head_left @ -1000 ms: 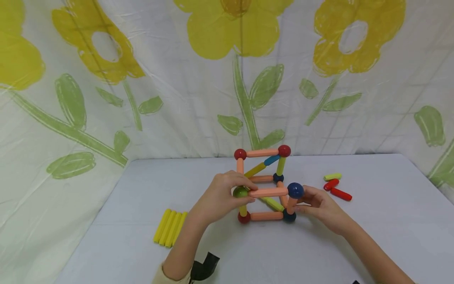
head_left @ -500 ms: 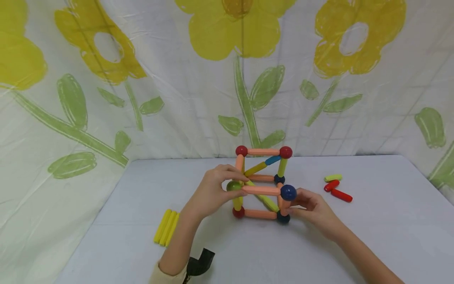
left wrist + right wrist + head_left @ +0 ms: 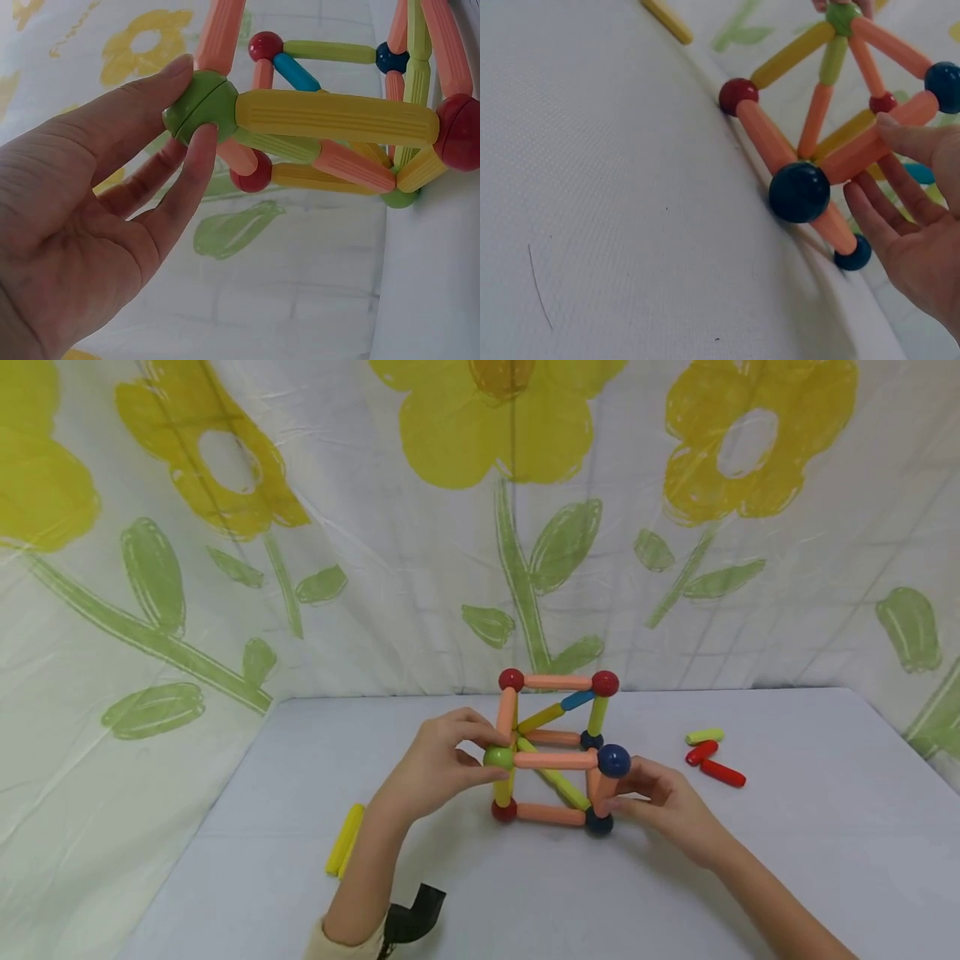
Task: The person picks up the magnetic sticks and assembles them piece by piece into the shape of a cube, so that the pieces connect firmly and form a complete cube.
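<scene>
A cube-like frame of magnetic rods and balls stands on the table in the head view. My left hand (image 3: 435, 768) pinches the green ball (image 3: 201, 109) at its near upper left corner between thumb and fingers. From that ball an orange rod (image 3: 555, 761) runs across to a dark blue ball (image 3: 614, 761). My right hand (image 3: 671, 810) pinches the orange upright rod (image 3: 881, 139) beneath the blue ball, thumb on one side and fingers on the other. A red ball (image 3: 504, 810) and another dark blue ball (image 3: 799, 193) form the near lower corners. Diagonal rods cross inside.
Yellow rods (image 3: 345, 839) lie at the left, partly hidden by my left forearm. Two red rods (image 3: 722, 772) and a short yellow-green rod (image 3: 705, 737) lie on the right. Behind the table (image 3: 525, 893) hangs a flowered cloth (image 3: 405, 568).
The frame's near side has shifted slightly left with both hands. My left fingertips have drawn back from the orange rod's end onto the green ball, and the left forearm covers more yellow rods.
</scene>
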A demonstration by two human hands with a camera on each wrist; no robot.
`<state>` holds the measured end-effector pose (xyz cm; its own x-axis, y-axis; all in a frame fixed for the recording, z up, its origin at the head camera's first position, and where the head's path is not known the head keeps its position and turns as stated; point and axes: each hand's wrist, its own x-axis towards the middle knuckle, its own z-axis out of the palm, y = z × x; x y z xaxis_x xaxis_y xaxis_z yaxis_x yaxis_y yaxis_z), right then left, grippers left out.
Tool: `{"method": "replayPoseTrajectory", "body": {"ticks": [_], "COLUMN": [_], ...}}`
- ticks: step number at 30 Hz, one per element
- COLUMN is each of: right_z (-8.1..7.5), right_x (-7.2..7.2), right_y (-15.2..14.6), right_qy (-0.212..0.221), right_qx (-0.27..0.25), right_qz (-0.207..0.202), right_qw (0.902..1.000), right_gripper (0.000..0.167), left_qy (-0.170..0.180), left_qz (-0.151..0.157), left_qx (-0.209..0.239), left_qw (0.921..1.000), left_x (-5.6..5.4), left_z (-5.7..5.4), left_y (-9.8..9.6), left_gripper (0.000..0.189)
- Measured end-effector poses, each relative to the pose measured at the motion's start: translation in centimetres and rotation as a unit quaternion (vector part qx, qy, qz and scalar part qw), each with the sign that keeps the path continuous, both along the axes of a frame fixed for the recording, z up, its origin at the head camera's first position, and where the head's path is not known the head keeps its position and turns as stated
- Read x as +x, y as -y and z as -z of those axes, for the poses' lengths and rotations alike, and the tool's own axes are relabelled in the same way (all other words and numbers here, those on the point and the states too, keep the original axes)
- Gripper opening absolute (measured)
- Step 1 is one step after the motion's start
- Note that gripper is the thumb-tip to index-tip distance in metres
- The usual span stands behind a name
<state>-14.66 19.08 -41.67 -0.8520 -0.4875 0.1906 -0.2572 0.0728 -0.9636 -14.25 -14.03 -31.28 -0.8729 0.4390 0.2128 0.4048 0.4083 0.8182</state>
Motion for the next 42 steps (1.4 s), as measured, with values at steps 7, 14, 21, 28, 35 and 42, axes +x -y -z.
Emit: {"method": "replayPoseTrajectory", "body": {"ticks": [7,14,21,28,35,42], "right_z": [-0.7,-1.3,-1.2,-1.0,-0.2,0.7], "right_x": [-0.3,-1.6,-2.6,-3.1,-3.2,-3.5], "right_y": [-1.2,-4.4,-8.9,-11.7,-12.5,-13.3], "right_qy": [0.0,-0.072,-0.127,-0.1,-0.091,-0.066], "right_qx": [0.04,0.101,0.174,0.239,0.24,0.279], "right_qz": [0.0,0.1,0.21,0.248,0.229,0.226], "right_qw": [0.9992,0.9872,0.9539,0.9334,0.9389,0.9309], "right_gripper": [0.033,0.03,0.029,0.035,0.032,0.033], "left_qy": [-0.001,-0.003,-0.013,0.013,0.008,0.029], "left_qz": [0.001,0.003,-0.016,-0.057,-0.149,-0.192], "left_qx": [-0.002,-0.012,-0.016,0.042,0.028,-0.046], "left_qw": [1.0,0.9999,0.9997,0.9974,0.9884,0.9798], "left_x": [0.1,0.0,0.0,0.0,0.9,1.3], "left_z": [-0.1,-0.1,0.0,0.5,1.8,3.9], "left_y": [-0.1,0.5,1.6,4.0,7.5,10.9], "left_gripper": [0.028,0.034,0.038,0.038,0.032,0.034]}}
